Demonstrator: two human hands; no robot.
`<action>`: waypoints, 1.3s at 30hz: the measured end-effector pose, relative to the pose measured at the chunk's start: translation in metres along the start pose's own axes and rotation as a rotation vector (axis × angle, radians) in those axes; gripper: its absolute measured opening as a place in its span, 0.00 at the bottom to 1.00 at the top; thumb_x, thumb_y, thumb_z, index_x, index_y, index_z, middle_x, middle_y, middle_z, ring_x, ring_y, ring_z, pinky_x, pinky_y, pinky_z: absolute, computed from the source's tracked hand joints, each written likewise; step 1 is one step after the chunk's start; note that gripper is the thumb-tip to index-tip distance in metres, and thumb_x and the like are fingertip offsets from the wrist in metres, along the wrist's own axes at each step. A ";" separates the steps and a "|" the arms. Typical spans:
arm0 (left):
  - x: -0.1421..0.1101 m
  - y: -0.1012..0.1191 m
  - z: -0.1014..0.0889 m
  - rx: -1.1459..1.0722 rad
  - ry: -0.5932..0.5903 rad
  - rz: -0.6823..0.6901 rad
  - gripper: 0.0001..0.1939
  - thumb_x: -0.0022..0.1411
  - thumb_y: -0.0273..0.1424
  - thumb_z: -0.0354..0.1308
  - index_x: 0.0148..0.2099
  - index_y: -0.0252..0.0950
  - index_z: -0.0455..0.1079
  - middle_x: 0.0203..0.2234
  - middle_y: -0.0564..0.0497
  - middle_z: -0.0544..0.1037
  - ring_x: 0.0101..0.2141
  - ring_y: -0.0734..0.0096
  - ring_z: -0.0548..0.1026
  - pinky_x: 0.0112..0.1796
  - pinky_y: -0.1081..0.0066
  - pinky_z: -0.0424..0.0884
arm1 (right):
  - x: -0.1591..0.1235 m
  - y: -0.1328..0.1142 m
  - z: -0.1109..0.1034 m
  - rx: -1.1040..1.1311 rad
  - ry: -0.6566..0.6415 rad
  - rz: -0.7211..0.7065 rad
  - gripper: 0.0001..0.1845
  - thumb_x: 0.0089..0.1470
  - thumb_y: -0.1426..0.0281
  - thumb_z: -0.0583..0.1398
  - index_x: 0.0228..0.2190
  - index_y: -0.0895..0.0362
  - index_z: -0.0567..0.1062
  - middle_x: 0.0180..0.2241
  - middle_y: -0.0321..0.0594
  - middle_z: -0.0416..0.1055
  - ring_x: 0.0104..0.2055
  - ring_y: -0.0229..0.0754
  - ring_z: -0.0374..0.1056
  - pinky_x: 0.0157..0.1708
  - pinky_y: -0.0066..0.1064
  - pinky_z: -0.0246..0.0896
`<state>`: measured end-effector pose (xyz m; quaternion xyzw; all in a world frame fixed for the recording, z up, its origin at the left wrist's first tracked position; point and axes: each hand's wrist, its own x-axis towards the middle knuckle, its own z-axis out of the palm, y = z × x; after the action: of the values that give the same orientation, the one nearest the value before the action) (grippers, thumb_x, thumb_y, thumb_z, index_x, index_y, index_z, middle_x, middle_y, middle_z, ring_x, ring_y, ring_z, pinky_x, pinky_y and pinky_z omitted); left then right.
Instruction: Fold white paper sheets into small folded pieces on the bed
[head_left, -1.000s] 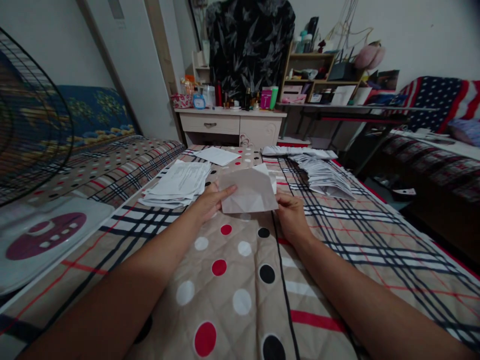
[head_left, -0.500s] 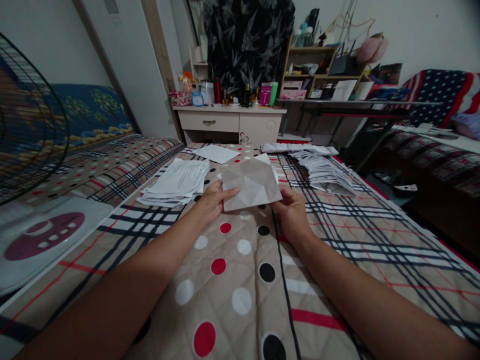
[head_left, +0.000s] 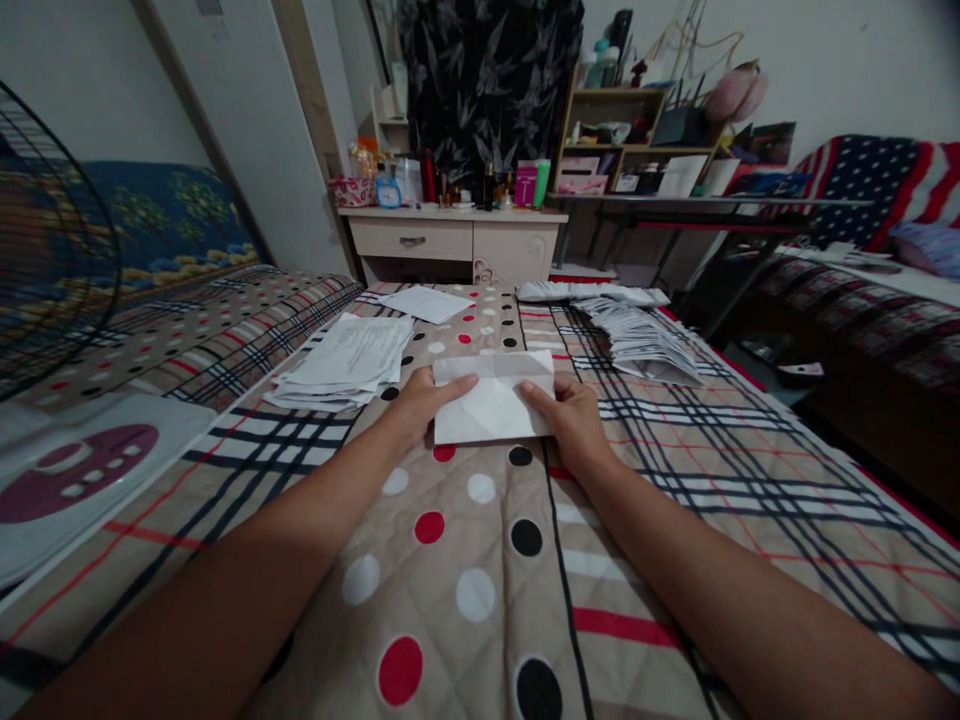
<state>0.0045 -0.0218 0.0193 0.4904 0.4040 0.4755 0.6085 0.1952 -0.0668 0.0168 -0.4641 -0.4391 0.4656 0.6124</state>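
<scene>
A white folded paper [head_left: 493, 408] lies flat on the patterned bedspread [head_left: 480, 560] in front of me. My left hand [head_left: 421, 408] grips its left edge, thumb on top. My right hand [head_left: 571, 420] holds its right edge, fingers pressed on the sheet. Just left of my left hand a loose pile of printed sheets [head_left: 346, 362] rests on the bed. A fanned stack of folded papers [head_left: 637, 340] spreads out beyond my right hand. A single sheet [head_left: 424, 302] lies farther back.
A fan grille [head_left: 45, 250] and its white base [head_left: 82, 470] stand at the left. A cluttered dresser [head_left: 450, 235], a shelf unit [head_left: 622, 140] and a dark table [head_left: 705, 215] line the far wall. A second bed [head_left: 862, 300] sits at the right across a floor gap.
The paper was held up off the bed and tilted; now both hands have lowered it flat onto the bedspread, closer to me.
</scene>
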 end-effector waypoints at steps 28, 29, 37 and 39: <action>0.003 0.007 -0.006 0.016 0.085 0.115 0.29 0.45 0.54 0.67 0.36 0.33 0.72 0.26 0.50 0.77 0.21 0.76 0.72 0.20 0.78 0.60 | 0.005 0.002 -0.007 -0.162 0.212 -0.260 0.11 0.45 0.64 0.65 0.22 0.56 0.71 0.19 0.31 0.65 0.22 0.34 0.58 0.20 0.26 0.51; 0.001 0.005 -0.004 0.063 0.042 0.116 0.28 0.44 0.51 0.70 0.36 0.33 0.72 0.26 0.50 0.77 0.22 0.75 0.72 0.20 0.77 0.61 | 0.004 0.000 -0.005 -0.150 0.201 -0.251 0.10 0.44 0.65 0.66 0.23 0.57 0.72 0.20 0.32 0.67 0.22 0.35 0.59 0.20 0.26 0.52; -0.002 0.000 0.002 0.213 0.003 0.139 0.18 0.45 0.41 0.71 0.26 0.31 0.74 0.20 0.50 0.77 0.20 0.78 0.68 0.23 0.76 0.59 | 0.000 -0.004 -0.002 -0.076 0.113 -0.192 0.11 0.42 0.67 0.68 0.30 0.57 0.77 0.29 0.39 0.78 0.28 0.41 0.71 0.26 0.30 0.64; -0.003 -0.001 0.003 0.201 0.008 0.130 0.16 0.44 0.40 0.72 0.27 0.31 0.75 0.22 0.50 0.78 0.20 0.78 0.69 0.23 0.76 0.60 | 0.000 -0.003 -0.001 -0.044 0.078 -0.166 0.14 0.40 0.67 0.68 0.33 0.57 0.78 0.34 0.41 0.80 0.32 0.44 0.74 0.29 0.31 0.66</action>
<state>0.0070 -0.0251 0.0189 0.5723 0.4195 0.4730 0.5224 0.1968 -0.0675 0.0191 -0.4573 -0.4620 0.3852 0.6550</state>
